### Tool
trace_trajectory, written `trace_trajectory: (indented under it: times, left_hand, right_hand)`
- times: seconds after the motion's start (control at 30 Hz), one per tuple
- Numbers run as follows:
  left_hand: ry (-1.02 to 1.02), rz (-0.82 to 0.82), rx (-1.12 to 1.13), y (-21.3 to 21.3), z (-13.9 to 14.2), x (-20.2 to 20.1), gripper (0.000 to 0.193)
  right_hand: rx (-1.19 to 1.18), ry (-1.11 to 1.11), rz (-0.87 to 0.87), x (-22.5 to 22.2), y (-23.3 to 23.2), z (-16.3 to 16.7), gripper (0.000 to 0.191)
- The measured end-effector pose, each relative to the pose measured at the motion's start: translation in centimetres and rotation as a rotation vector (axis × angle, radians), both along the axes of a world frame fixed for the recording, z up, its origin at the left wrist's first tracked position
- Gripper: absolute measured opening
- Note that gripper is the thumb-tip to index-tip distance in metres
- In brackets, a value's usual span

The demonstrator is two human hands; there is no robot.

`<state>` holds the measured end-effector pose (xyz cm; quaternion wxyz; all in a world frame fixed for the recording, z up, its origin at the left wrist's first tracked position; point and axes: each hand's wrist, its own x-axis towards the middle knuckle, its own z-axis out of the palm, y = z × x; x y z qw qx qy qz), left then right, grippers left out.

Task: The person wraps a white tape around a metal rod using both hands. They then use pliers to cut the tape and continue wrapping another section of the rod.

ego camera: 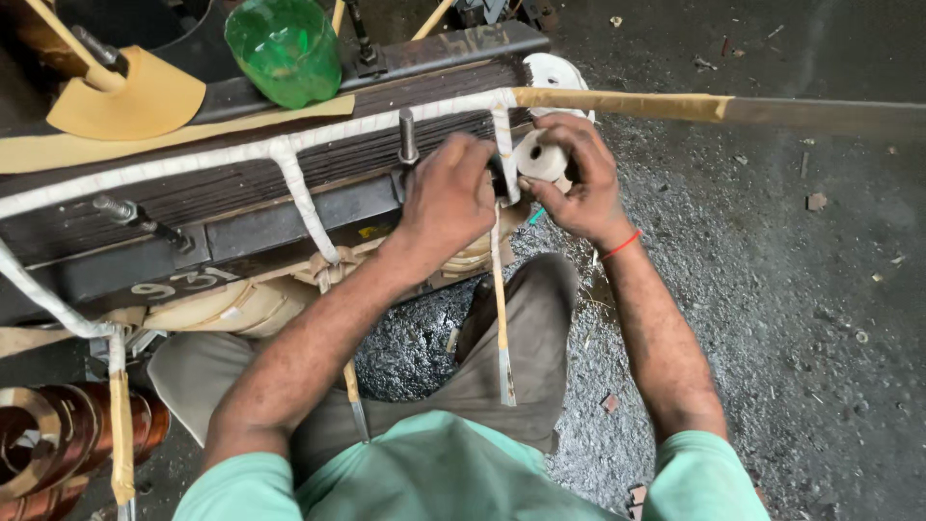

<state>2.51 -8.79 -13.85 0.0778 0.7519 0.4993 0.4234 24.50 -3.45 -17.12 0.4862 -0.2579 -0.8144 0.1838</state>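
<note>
Winding tape at a dark laminated core [241,183].
A white tape roll [540,156] is gripped by the right hand [579,178]; the left hand [446,198] is curled, seemingly pinching white tape [503,145].

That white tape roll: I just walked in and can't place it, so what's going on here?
A seated person holds the white tape roll in the right hand, while the left hand presses on the dark laminated core. White tape strips already cross it. A green bottle sits on top.
</note>
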Motion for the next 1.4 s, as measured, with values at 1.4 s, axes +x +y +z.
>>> trace_trajectory:
  times: [1.4]
  left_hand:
    - [0.877, -0.02, 0.459, 2.7, -0.2, -2.2, 0.022]
  right_hand:
    - [-0.61, 0.246, 0.035, -5.5, 5.4, -2.7, 0.021]
